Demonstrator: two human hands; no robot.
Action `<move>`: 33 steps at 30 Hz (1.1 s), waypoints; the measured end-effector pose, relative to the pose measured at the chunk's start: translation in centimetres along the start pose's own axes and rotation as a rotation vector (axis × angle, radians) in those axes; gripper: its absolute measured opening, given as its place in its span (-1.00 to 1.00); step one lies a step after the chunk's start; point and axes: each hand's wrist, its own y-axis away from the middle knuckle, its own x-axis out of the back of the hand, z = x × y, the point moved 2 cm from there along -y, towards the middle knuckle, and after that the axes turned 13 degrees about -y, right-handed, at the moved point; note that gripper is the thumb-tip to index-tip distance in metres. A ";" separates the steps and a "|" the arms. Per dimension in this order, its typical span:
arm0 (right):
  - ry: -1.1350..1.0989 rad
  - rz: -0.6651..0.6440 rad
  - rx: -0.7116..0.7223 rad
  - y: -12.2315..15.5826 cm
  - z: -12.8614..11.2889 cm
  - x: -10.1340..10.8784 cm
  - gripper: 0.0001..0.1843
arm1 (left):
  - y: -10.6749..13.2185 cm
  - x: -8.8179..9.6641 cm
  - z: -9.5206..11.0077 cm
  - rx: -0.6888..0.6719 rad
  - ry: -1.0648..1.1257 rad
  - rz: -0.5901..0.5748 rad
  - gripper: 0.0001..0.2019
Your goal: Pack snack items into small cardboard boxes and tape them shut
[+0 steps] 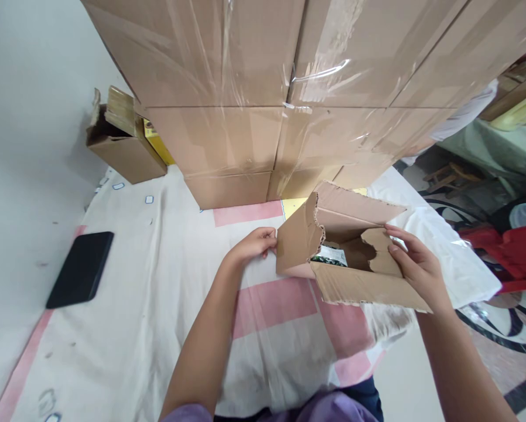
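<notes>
An opened cardboard box [298, 240] with torn, ragged flaps rests on the cloth in front of me. Inside it a white-and-green packet [331, 255] is partly visible; the rest of the inside is shaded. My right hand [416, 264] grips the right end of the box, with the fingers at its short flap and the thumb hidden. At the left end, my left hand [260, 241] is closed, its curled fingers right beside the box wall. No object shows in the left fingers, and I cannot tell whether they press on the cardboard.
A tall stack of taped cardboard cartons [228, 140] stands just behind. Left of it are another opened box [131, 155] and a yellow box [160, 143]. A black flat device [81, 268] lies at far left. Red plastic furniture [518, 252] and a person's sleeve [469, 111] are to the right.
</notes>
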 end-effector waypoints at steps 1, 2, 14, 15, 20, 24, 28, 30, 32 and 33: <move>0.003 0.000 -0.001 0.0 -0.1 -0.1 -0.71 | -0.1 0.0 -0.1 0.000 -0.005 0.001 -0.82; 0.005 0.000 -0.003 0.1 -0.1 -0.1 -0.72 | -0.1 0.0 -0.3 0.000 -0.011 0.003 -0.81; 0.015 -0.008 -0.010 -0.1 0.0 0.1 -0.72 | -0.4 0.1 -1.1 0.006 -0.014 -0.036 -0.84; 0.016 -0.010 -0.005 -0.2 0.2 0.2 -0.72 | -0.3 0.1 -1.1 0.003 -0.015 -0.040 -0.84; 0.022 -0.016 0.017 -0.2 0.5 0.5 -0.73 | -0.2 -0.2 -0.7 0.005 -0.053 -0.071 -0.84; 0.028 -0.009 -0.002 -0.2 0.3 0.3 -0.71 | -0.1 -0.2 -0.8 0.049 -0.148 -0.054 -0.84; 0.028 -0.032 -0.001 -0.4 0.7 0.4 -0.70 | 0.5 0.3 -0.5 0.071 -0.299 0.073 -0.88; 0.021 -0.036 -0.010 -0.5 1.1 0.6 -0.68 | 1.1 0.9 0.3 0.064 -0.374 0.151 -0.89; 0.007 -0.038 -0.017 -0.5 1.3 0.5 -0.67 | 2.0 1.4 1.6 0.053 -0.426 0.203 -0.91; -0.004 -0.042 -0.019 -0.5 1.3 0.3 -0.66 | 2.5 1.7 2.5 0.048 -0.456 0.229 -0.92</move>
